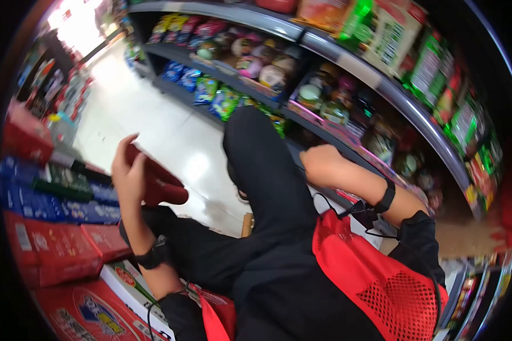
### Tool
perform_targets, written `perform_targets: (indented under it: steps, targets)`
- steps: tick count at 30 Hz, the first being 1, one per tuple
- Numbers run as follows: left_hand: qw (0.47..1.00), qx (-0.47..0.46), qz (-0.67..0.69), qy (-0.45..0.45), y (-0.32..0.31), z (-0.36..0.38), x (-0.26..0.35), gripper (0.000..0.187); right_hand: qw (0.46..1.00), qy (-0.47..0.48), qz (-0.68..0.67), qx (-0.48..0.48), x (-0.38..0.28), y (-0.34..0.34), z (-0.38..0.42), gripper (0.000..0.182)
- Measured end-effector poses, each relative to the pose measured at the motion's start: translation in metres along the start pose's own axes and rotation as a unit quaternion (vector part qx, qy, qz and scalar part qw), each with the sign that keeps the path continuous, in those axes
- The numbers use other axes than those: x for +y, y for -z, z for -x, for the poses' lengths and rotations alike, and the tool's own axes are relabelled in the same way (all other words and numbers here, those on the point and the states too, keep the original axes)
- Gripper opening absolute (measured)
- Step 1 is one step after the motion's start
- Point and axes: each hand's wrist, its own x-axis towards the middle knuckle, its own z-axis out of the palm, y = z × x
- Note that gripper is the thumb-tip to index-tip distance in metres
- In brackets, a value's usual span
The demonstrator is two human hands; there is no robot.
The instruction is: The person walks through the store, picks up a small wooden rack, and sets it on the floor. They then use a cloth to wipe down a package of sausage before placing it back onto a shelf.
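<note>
On the left, my left hand (129,173) is raised over the aisle floor, with its thumb and fingers around a dark red, limp piece that looks like a folded cloth (164,181). The cloth droops toward my bent leg. My right hand (323,165) is closed in a fist beside my raised knee (253,142), close to the lower shelf edge. Its fingertips are turned away, so whatever it may hold is hidden. Near it, shallow display boxes (347,133) hold round, capsule-like items.
Grey shelving (256,20) curves along the right, with green snack bags (426,65) on top and blue and green packets (207,91) low down. Red cartons (68,250) and blue boxes (45,193) are stacked at my left. The pale tiled floor (148,108) runs toward a bright doorway.
</note>
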Motion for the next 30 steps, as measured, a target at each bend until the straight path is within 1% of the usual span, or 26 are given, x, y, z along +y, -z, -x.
perform_targets:
  steps: [1, 2, 3, 4, 5, 6, 7, 9, 11, 12, 13, 15, 16, 19, 20, 23, 24, 25, 27, 28, 29, 30]
  targets:
    - [0.998, -0.050, -0.019, 0.035, 0.004, -0.001, 0.019, 0.048, 0.996, 0.027, -0.007, 0.082, -0.012, 0.028, -0.011, 0.022]
    - [0.997, -0.069, -0.042, 0.010, 0.006, -0.006, 0.017, 0.054, 0.979, 0.021, -0.002, 0.201, -0.028, 0.055, -0.019, 0.025]
    - [0.993, -0.090, -0.078, -0.006, 0.008, -0.011, 0.018, 0.057, 0.948, 0.018, -0.005, 0.318, -0.044, 0.080, -0.030, 0.029]
    - [0.990, -0.119, -0.060, -0.038, 0.011, -0.018, 0.028, 0.057, 0.903, 0.065, -0.006, 0.426, -0.058, 0.102, -0.046, 0.031]
    - [0.984, -0.140, -0.096, -0.061, 0.015, -0.025, 0.038, 0.058, 0.844, 0.108, -0.013, 0.525, -0.070, 0.122, -0.065, 0.034]
    - [0.979, -0.153, -0.106, -0.085, 0.017, -0.034, 0.035, 0.059, 0.842, 0.140, -0.041, 0.519, -0.082, 0.135, -0.085, 0.040]
    - [0.976, -0.152, -0.117, -0.105, 0.020, -0.042, 0.037, 0.060, 0.847, 0.191, -0.100, 0.486, -0.095, 0.144, -0.108, 0.053]
    - [0.975, -0.165, -0.101, -0.113, 0.022, -0.061, 0.033, 0.060, 0.820, 0.334, -0.184, 0.427, -0.119, 0.144, -0.160, 0.071]
    - [0.980, -0.154, -0.064, -0.107, 0.021, -0.074, 0.032, 0.054, 0.823, 0.404, -0.300, 0.265, -0.147, 0.141, -0.201, 0.082]
    - [0.981, -0.149, -0.062, -0.108, 0.021, -0.081, 0.025, 0.052, 0.831, 0.398, -0.373, 0.109, -0.155, 0.149, -0.210, 0.064]
    - [0.982, -0.145, -0.059, -0.109, 0.022, -0.088, 0.019, 0.050, 0.829, 0.394, -0.385, 0.092, -0.158, 0.150, -0.221, 0.057]
    - [0.984, -0.145, -0.067, -0.075, 0.027, -0.097, 0.007, 0.046, 0.827, 0.382, -0.409, 0.054, -0.166, 0.147, -0.243, 0.042]
    - [0.985, -0.146, -0.070, -0.056, 0.029, -0.100, 0.000, 0.044, 0.827, 0.365, -0.424, 0.060, -0.164, 0.146, -0.245, 0.030]
    - [0.988, -0.138, -0.060, -0.023, 0.026, -0.099, -0.035, 0.038, 0.847, 0.349, -0.398, 0.043, -0.151, 0.142, -0.267, 0.028]
    - [0.987, -0.139, -0.076, -0.024, 0.023, -0.096, -0.044, 0.030, 0.845, 0.313, -0.434, -0.015, -0.147, 0.137, -0.271, 0.028]
    - [0.988, -0.106, -0.109, 0.018, 0.017, -0.089, -0.070, 0.023, 0.858, 0.347, -0.372, 0.072, -0.144, 0.110, -0.302, 0.029]
    - [0.988, -0.098, -0.112, 0.040, 0.013, -0.088, -0.079, 0.019, 0.869, 0.328, -0.359, 0.095, -0.148, 0.104, -0.306, 0.029]
    - [0.983, -0.101, -0.104, 0.109, 0.013, -0.091, -0.073, 0.017, 0.892, 0.271, -0.356, 0.060, -0.150, 0.121, -0.285, 0.027]
    - [0.979, -0.047, -0.193, 0.036, 0.011, -0.097, -0.093, 0.012, 0.891, 0.226, -0.392, 0.006, -0.151, 0.132, -0.267, 0.023]
    - [0.977, -0.058, -0.176, 0.104, 0.010, -0.102, -0.084, 0.011, 0.887, 0.262, -0.356, 0.136, -0.153, 0.120, -0.276, 0.021]
    - [0.969, -0.069, -0.161, 0.174, 0.012, -0.106, -0.073, 0.010, 0.865, 0.294, -0.311, 0.261, -0.154, 0.107, -0.282, 0.019]
    - [0.956, -0.069, -0.196, 0.205, 0.010, -0.111, -0.074, 0.010, 0.864, 0.276, -0.356, 0.226, -0.153, 0.113, -0.272, 0.019]
